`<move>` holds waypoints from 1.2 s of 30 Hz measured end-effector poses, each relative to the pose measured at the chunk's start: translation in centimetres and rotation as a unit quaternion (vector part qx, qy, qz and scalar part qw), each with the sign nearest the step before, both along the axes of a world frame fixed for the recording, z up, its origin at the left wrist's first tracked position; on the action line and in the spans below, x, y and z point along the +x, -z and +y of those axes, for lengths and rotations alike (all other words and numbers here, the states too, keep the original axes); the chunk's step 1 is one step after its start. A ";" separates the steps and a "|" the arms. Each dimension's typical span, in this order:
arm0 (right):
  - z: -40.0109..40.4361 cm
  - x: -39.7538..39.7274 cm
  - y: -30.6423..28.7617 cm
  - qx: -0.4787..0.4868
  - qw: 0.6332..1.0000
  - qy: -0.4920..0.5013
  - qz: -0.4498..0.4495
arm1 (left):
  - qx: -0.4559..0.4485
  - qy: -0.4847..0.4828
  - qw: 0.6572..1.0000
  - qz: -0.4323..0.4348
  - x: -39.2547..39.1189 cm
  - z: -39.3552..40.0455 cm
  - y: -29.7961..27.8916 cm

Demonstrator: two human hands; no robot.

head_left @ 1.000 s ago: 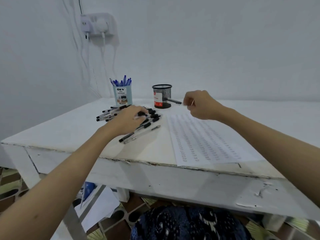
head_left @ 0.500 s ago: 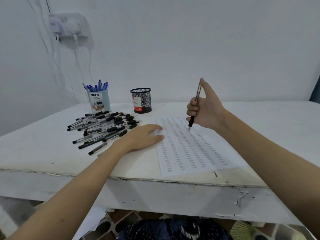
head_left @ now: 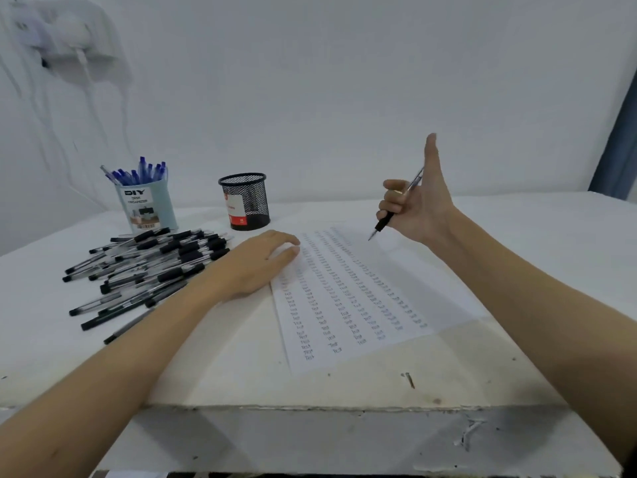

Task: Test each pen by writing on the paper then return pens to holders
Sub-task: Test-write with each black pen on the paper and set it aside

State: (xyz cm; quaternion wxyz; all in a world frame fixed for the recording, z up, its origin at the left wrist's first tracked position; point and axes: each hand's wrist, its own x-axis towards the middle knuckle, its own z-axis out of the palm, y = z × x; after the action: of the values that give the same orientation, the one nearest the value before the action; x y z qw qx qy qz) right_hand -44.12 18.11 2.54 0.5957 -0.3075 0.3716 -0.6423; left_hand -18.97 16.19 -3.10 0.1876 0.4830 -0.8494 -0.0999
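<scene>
My right hand [head_left: 418,205] grips a black pen [head_left: 391,215], thumb stretched upward, tip pointing down just above the far end of the paper [head_left: 348,298]. The sheet lies on the white table [head_left: 220,367] and carries several columns of small written words. My left hand [head_left: 256,262] rests flat, fingers apart, on the paper's left edge. A pile of black pens [head_left: 151,267] lies left of that hand. Behind it a pale blue holder [head_left: 146,208] is full of blue pens. To its right is a black mesh holder [head_left: 245,201]; I see no pens in it.
The table's front edge [head_left: 310,408] is chipped, with a small nail [head_left: 409,379] near it. A wall socket with cables [head_left: 65,32] hangs at the upper left. A dark curtain edge [head_left: 617,146] shows at the far right.
My left hand left the pen pile and now lies on the paper's edge. My right hand turned the pen tip downward over the sheet and raised its thumb. The view shifted closer.
</scene>
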 end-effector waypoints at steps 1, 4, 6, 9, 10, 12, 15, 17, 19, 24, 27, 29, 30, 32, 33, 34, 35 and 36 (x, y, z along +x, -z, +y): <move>-0.4 0.0 0.1 -0.005 1.000 0.004 0.014 | 0.007 0.005 1.000 0.000 -0.5 -0.5 0.0; -1.1 0.2 0.6 -0.012 0.999 -0.008 0.030 | 0.021 0.015 0.999 -0.023 -1.6 -1.7 0.2; -1.5 0.1 0.9 0.000 0.997 -0.029 0.075 | 0.028 0.023 0.998 -0.041 -2.0 -2.2 0.5; -1.8 0.1 1.4 0.046 0.971 -0.031 0.230 | 0.037 0.031 0.998 -0.039 -2.2 -2.4 0.8; -1.8 0.2 1.6 0.054 0.957 -0.030 0.285 | 0.032 0.030 0.998 -0.039 -2.2 -2.4 0.7; -1.7 0.5 1.7 0.046 0.930 -0.032 0.364 | 0.017 0.024 0.999 -0.044 -2.1 -2.1 0.4; -1.8 0.8 1.8 0.012 0.906 -0.022 0.422 | -0.017 0.019 0.998 -0.051 -2.0 -1.5 0.0; -1.9 1.1 1.7 -0.005 0.898 0.002 0.439 | -0.054 0.021 0.996 -0.061 -2.2 -1.2 -0.1; -1.9 1.4 1.5 -0.023 0.903 -0.007 0.428 | -0.064 0.034 0.995 -0.067 -2.6 -1.3 0.0; -2.3 2.3 1.4 -0.051 0.868 -0.042 0.492 | -0.014 0.104 0.993 -0.059 -3.9 -2.3 0.4; -3.2 2.6 2.6 -0.067 0.860 -0.005 0.506 | 0.001 0.124 0.990 -0.072 -4.3 -2.9 0.8; -3.5 2.6 3.6 -0.072 0.857 0.018 0.511 | -0.006 0.121 0.990 -0.068 -4.6 -3.0 0.7; -3.6 2.6 4.1 -0.075 0.853 0.026 0.516 | -0.009 0.116 0.991 -0.071 -4.6 -2.9 0.6; -4.0 2.7 4.9 -0.089 0.845 0.038 0.527 | -0.020 0.114 0.991 -0.073 -4.8 -3.0 0.7; -4.2 2.6 5.1 -0.097 0.842 0.044 0.529 | -0.028 0.118 0.991 -0.064 -4.8 -3.0 0.9; -4.5 2.6 5.4 -0.102 0.841 0.050 0.529 | -0.031 0.120 0.991 -0.051 -4.7 -3.0 1.1; -4.8 2.4 5.6 -0.104 0.843 0.053 0.525 | -0.029 0.120 0.992 -0.035 -4.7 -3.2 1.4; -4.6 2.3 5.6 -0.107 0.846 0.053 0.520 | -0.026 0.118 0.992 -0.026 -4.6 -3.1 1.5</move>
State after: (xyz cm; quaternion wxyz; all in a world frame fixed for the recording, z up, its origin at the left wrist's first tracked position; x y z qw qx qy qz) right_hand -41.80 13.49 -3.07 0.2436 -0.6383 0.5716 -0.4544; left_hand -23.54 13.12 -4.62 0.1649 0.3767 -0.9074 -0.0868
